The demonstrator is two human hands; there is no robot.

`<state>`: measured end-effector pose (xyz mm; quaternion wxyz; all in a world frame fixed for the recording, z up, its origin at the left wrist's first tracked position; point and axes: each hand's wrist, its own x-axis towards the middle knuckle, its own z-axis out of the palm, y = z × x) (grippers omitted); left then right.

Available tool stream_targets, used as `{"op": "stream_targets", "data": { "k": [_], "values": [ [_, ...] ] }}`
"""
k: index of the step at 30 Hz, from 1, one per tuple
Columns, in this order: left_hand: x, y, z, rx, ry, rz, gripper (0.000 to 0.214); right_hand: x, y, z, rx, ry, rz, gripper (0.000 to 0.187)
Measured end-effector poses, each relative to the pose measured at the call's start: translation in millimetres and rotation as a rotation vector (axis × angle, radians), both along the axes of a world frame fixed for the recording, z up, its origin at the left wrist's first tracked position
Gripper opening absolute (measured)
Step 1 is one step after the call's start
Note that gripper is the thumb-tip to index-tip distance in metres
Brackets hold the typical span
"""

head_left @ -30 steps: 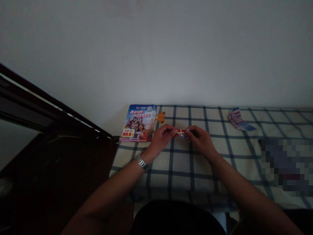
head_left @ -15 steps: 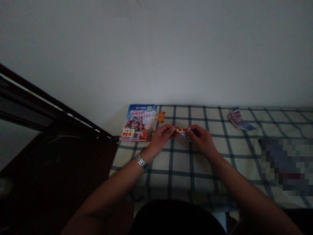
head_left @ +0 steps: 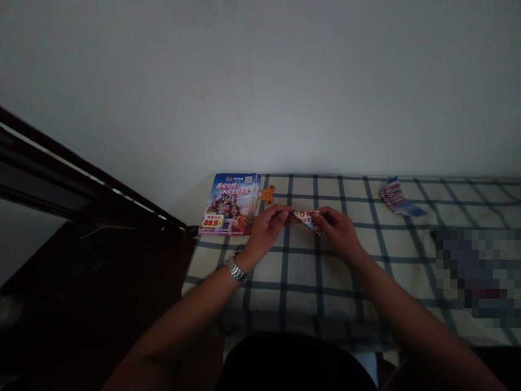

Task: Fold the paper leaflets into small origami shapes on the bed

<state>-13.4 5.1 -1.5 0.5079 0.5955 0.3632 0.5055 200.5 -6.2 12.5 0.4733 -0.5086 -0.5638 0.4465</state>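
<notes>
Between my two hands is a small piece of folded printed paper [head_left: 307,218], with red figures on a pale patch and a darker pointed lower part. My left hand [head_left: 269,227], a metal watch on its wrist, pinches the paper's left end between thumb and fingers. At the right end, my right hand [head_left: 334,231] grips it with the thumb on top. Left of my hands lies a stack of printed flyers [head_left: 231,205], blue at the top with "89.9" near the bottom. An orange bear-shaped piece [head_left: 267,194] lies against the stack's right side.
A checked cloth [head_left: 301,266] covers the table, which stands against a pale wall [head_left: 309,98]. Toward the back right lies another folded printed paper [head_left: 399,198]. A blurred-out item [head_left: 480,277] is at the right. Dark furniture [head_left: 81,179] borders the left.
The paper has turned slightly between my fingers, and more of its pale patch and pointed lower part shows. Both hands keep hold in nearly the same place.
</notes>
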Motion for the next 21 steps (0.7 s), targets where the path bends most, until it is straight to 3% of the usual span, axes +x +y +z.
{"op": "stream_targets", "data": {
  "k": [7,21],
  "values": [
    [-4,-1,1.7,0.189,0.148,0.149,0.018,0,-1,-1.3,-0.052,0.032,0.018,0.04],
    [-3,-2,6.8,0.23,0.374,0.265,0.007,-3,-2,-1.5,-0.023,-0.033,0.042,0.042]
  ]
}}
